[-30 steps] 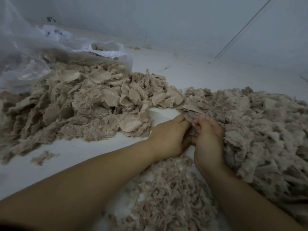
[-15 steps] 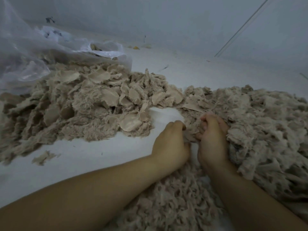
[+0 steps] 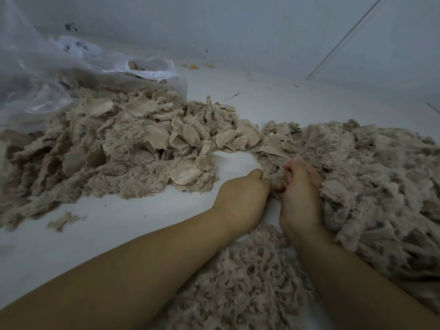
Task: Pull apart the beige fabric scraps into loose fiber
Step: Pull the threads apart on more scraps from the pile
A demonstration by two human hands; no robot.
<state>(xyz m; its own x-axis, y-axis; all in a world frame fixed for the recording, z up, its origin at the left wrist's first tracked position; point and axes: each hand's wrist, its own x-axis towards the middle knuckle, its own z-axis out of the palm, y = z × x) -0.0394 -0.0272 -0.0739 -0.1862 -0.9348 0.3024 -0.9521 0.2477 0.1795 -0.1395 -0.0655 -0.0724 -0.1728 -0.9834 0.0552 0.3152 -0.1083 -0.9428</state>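
A heap of beige fabric scraps point(image 3: 123, 148) with flat woven backs lies at the left on the white surface point(image 3: 114, 220). A wide mound of loose beige fiber point(image 3: 371, 177) spreads across the right, and more fiber point(image 3: 242, 282) lies under my forearms. My left hand point(image 3: 242, 201) and my right hand point(image 3: 300, 198) meet at the mound's near edge. Both have curled fingers pinching one small beige scrap point(image 3: 273, 179) between them. The scrap is mostly hidden by my fingers.
A clear plastic bag point(image 3: 47, 75) slumps at the back left, partly over the scrap heap. One stray scrap point(image 3: 63, 220) lies alone at the left front. A pale wall point(image 3: 262, 32) runs along the back, with small bits of debris at its foot.
My hands, held a little apart half a second ago, have drawn back together on the scrap. The view has barely shifted.
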